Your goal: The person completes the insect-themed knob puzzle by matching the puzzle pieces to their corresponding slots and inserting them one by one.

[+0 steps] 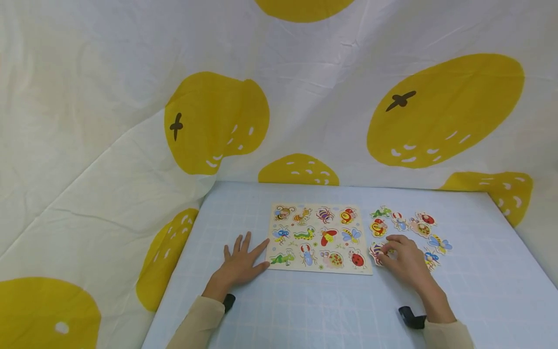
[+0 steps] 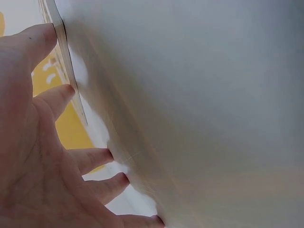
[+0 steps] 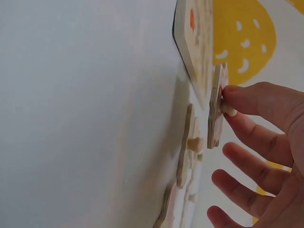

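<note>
A wooden peg puzzle board [image 1: 366,269] printed with rows of colourful insects lies flat on the table. My left hand [image 1: 239,265] rests on the table at its left, fingers spread, with thumb and index fingertip touching the board's edge. In the left wrist view, the fingers of that left hand [image 2: 52,156] are straight. Just right of the board, my right hand [image 1: 407,259] pinches the knob of a purple-striped spider puzzle piece [image 1: 376,254] between thumb and index finger. The right wrist view shows this piece [image 3: 216,114] raised off the table, its other fingers loosely bent.
Several loose insect pieces lie right of the board, among them a caterpillar-like green piece [image 1: 381,212], a ladybug piece [image 1: 426,218], a blue-winged bee piece [image 1: 440,244] and a blue fly piece [image 1: 431,259]. A white curtain [image 1: 305,121] with yellow fruit shapes hangs behind the table [image 1: 314,315].
</note>
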{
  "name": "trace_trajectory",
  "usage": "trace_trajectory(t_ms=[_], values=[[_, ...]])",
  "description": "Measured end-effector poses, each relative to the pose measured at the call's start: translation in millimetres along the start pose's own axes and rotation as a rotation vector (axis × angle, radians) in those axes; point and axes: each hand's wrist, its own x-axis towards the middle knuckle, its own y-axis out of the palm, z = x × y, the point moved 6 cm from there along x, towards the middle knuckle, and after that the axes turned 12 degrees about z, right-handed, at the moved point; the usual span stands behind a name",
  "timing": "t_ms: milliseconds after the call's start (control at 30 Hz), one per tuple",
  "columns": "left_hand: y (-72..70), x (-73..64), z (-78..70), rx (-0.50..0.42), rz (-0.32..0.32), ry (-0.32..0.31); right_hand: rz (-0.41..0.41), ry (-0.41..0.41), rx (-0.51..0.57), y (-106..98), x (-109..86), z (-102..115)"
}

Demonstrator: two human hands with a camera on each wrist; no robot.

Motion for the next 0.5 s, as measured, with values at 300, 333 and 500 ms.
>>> trace_trajectory(t_ms=[300,333,500], values=[[-1.3,-1.5,-1.3,-0.006,0.005,0.004,0.008,-0.096,0.036,2.3,25.1,12.5],[-1.5,-1.7,-1.5,-0.006,0.002,0.007,0.005,-0.111,0.028,2.6,28.4,14.6],[-1.4,-1.1,-1.3,-0.005,-0.006,0.010,0.008,-0.159,0.000,2.5,45.5,28.6]])
